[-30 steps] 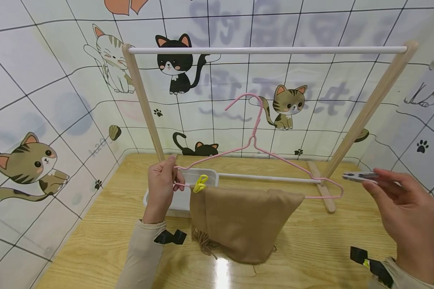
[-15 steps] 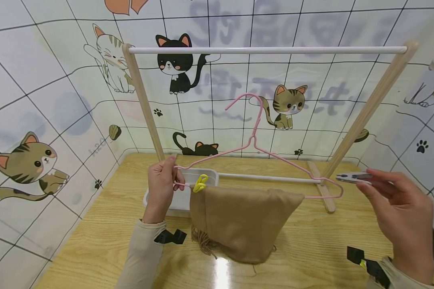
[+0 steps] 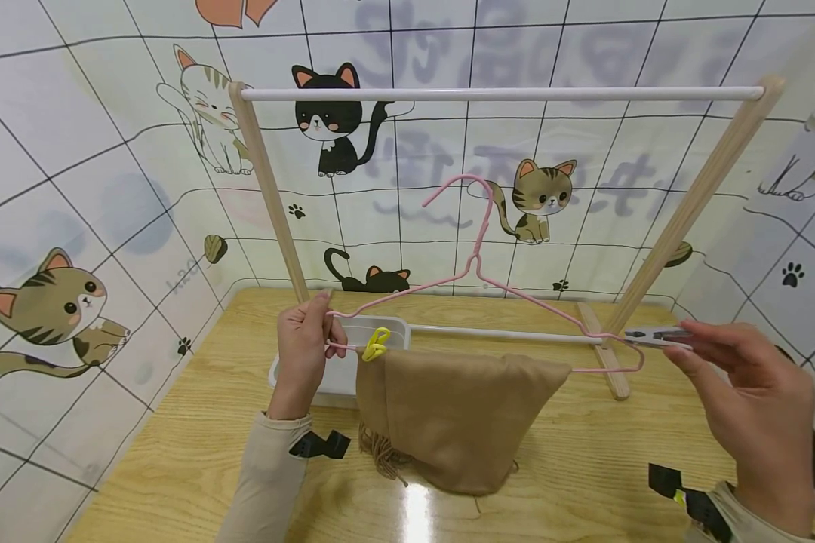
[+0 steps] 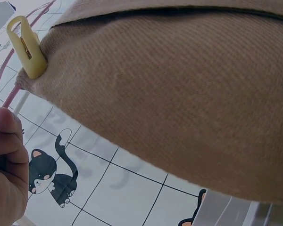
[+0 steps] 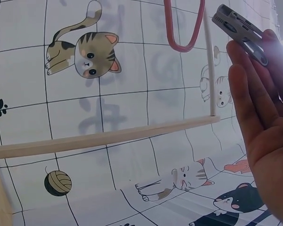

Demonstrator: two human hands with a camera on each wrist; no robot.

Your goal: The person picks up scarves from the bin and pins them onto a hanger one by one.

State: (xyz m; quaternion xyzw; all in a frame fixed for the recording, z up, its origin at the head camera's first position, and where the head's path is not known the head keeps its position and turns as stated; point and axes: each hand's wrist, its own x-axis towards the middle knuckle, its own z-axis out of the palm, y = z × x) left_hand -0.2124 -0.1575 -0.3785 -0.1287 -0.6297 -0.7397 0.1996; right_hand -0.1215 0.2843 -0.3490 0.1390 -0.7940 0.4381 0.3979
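My left hand (image 3: pixel 306 343) grips the left end of a pink wire hanger (image 3: pixel 526 294), holding it up over the table. A brown fringed scarf (image 3: pixel 458 418) drapes over the hanger's lower bar, and a yellow clothespin (image 3: pixel 376 345) clips its left corner; the left wrist view shows this clothespin (image 4: pixel 30 52) close up. Between thumb and fingers, my right hand (image 3: pixel 754 407) pinches a grey clothespin (image 3: pixel 659 337) near the hanger's right end. In the right wrist view the grey clothespin (image 5: pixel 240 33) stands apart from the pink wire. The scarf's right corner carries no visible clip.
A rack with wooden legs and a white top rail (image 3: pixel 502 94) stands behind the hanger. Under my left hand sits a white plastic tray (image 3: pixel 339 396) on the wooden table (image 3: pixel 197 422). Cat-printed sheeting (image 3: pixel 435 249) surrounds the back and sides.
My right hand has moved left with the grey clothespin, bringing it up to the hanger's right end. The left hand, hanger and scarf have stayed put.
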